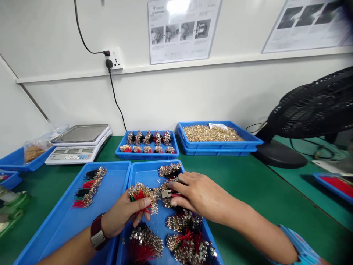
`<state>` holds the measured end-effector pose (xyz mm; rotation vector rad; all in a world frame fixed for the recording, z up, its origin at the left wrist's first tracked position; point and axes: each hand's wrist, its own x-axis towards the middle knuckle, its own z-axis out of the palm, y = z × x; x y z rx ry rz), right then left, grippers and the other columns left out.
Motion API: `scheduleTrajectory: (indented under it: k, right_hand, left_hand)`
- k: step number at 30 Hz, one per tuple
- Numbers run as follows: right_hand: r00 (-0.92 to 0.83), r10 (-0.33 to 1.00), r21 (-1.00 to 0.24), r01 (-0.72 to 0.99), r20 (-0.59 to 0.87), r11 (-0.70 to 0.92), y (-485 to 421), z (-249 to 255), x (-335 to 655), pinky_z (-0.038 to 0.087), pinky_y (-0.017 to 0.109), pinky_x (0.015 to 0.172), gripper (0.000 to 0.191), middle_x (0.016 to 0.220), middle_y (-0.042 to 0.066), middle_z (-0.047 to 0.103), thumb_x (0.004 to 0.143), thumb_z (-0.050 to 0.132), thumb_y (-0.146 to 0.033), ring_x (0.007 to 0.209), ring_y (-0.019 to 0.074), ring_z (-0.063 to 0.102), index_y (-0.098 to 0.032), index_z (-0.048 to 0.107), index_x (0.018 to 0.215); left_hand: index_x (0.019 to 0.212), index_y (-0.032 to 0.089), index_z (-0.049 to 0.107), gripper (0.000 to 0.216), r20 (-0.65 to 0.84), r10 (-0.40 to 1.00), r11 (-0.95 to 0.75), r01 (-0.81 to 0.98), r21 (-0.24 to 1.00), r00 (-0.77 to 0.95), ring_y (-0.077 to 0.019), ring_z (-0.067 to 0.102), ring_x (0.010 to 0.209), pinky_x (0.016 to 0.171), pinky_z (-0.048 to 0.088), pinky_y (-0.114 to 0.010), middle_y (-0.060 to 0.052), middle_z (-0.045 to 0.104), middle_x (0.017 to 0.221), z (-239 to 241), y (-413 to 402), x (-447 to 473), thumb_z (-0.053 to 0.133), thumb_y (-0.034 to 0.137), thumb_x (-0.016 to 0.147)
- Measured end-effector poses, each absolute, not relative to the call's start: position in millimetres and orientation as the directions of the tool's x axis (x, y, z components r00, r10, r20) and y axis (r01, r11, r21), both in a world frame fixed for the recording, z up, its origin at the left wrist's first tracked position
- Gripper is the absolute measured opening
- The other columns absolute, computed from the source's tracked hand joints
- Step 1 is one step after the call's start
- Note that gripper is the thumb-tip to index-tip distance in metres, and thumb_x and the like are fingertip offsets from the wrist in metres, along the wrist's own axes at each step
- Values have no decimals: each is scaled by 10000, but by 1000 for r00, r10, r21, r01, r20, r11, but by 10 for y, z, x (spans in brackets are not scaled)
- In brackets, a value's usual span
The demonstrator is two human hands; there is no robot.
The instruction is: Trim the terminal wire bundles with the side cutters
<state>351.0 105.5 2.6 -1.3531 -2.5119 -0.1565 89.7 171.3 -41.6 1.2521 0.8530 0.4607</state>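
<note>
The left hand (124,213) is clenched around a bundle of red and black wires (140,197) tipped with brass terminals (136,188), and the right hand (200,195) grips small pliers (162,194), their nose against that bundle. Both hands sit over a blue tray (150,163) holding more wire bundles (184,222). A second blue tray (113,169) with shorter bundles (92,186) lies just left, on a green table (242,184), and a digital scale (78,145) stands beyond.

Left fingers (143,201) pinching terminal-wire bundle (139,193), right fingers (179,188) on small pliers (162,194)
</note>
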Motion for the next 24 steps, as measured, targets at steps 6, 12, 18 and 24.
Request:
scheduleTrajectory:
  k: [6,12,18,24]
  right_hand:
    - [-531,802,-57,823,274,565,1040,22,3498,372,341,637,554,818,57,603,1072,314,-589,692,188,537,-169,675,1047]
    - [-543,809,-44,824,227,565,1023,37,3515,265,332,585,522,754,25,567,1076,318,-580,624,161,463,-189,621,909]
    - [-534,800,-95,813,275,575,1010,81,3509,318,332,596,564,786,40,591,1069,304,-603,643,172,501,-178,674,1058]
    - [-543,791,-13,822,280,569,1020,21,3513,371,361,648,560,819,60,604,1061,327,-601,704,208,544,-172,686,1074]
  left_hand:
    - [820,163,647,459,-304,720,313,100,945,623,-66,465,387,405,306,-201,-20,724,607,-409,1715,913,817,583,744]
    - [885,160,646,448,-294,730,262,145,954,617,-58,455,394,435,311,-202,-14,739,642,-416,1705,924,775,580,797]
    - [899,169,610,456,-296,733,223,194,955,613,-60,444,383,428,306,-205,10,724,627,-377,1700,926,754,592,807]
    - [904,179,577,501,-361,665,248,263,932,654,-48,418,348,395,269,-193,29,707,604,-329,1698,928,770,618,760]
